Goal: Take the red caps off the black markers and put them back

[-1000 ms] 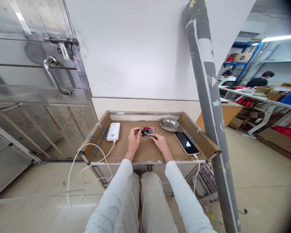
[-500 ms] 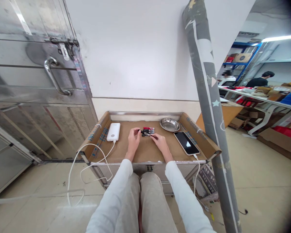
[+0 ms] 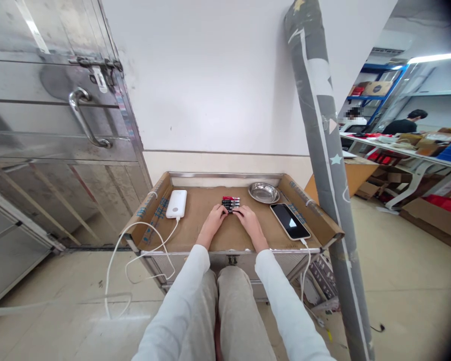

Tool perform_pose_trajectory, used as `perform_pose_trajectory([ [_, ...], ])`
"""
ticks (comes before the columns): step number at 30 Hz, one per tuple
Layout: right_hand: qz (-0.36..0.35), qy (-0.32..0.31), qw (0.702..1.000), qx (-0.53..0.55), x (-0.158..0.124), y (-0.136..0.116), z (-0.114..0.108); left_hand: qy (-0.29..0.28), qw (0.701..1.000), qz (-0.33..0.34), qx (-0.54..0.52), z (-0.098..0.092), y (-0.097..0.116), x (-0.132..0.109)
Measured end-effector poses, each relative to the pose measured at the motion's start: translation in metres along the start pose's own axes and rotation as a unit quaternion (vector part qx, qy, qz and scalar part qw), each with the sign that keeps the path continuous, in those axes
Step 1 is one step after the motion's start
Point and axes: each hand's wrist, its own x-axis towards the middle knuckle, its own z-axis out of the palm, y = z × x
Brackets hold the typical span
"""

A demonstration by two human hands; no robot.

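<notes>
Several small markers lie side by side in a row on the brown cardboard top (image 3: 195, 235), a red marker (image 3: 230, 198) farthest back and black ones in front of it. The nearest black marker (image 3: 230, 211) runs crosswise at the front of the row. My left hand (image 3: 213, 220) pinches its left end, with fingertips low over the cardboard. At the other end, the fingers of my right hand (image 3: 249, 219) are closed on it too. Fingertips partly cover this marker, so I cannot tell whether it touches the board.
A white power bank (image 3: 176, 204) with a cable lies left. To the right are a shallow metal bowl (image 3: 263, 192) and a plugged-in phone (image 3: 289, 221). A tall grey roll (image 3: 319, 125) leans beside the stand. Two people sit at the far right.
Both hands have come down and closer together, bringing the black marker from a slant to level in front of the row. The other markers have stayed put.
</notes>
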Motion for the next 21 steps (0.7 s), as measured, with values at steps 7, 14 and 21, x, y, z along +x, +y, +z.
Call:
perform_pose_trajectory([
  [7, -0.036, -0.05, 0.997, -0.049, 0.0007, -0.0016, 0.0016, 0.006, 0.999, 0.047, 0.013, 0.0038, -0.0038, -0.0027],
  [14, -0.026, -0.055, 0.997, -0.037, 0.0004, 0.0017, 0.0014, -0.017, 0.999, 0.024, 0.04, 0.0073, -0.006, -0.0022],
  [21, 0.016, -0.032, 0.999, 0.004, -0.0008, 0.0016, 0.0012, 0.003, 0.997, 0.018, 0.075, 0.002, 0.002, -0.0003],
])
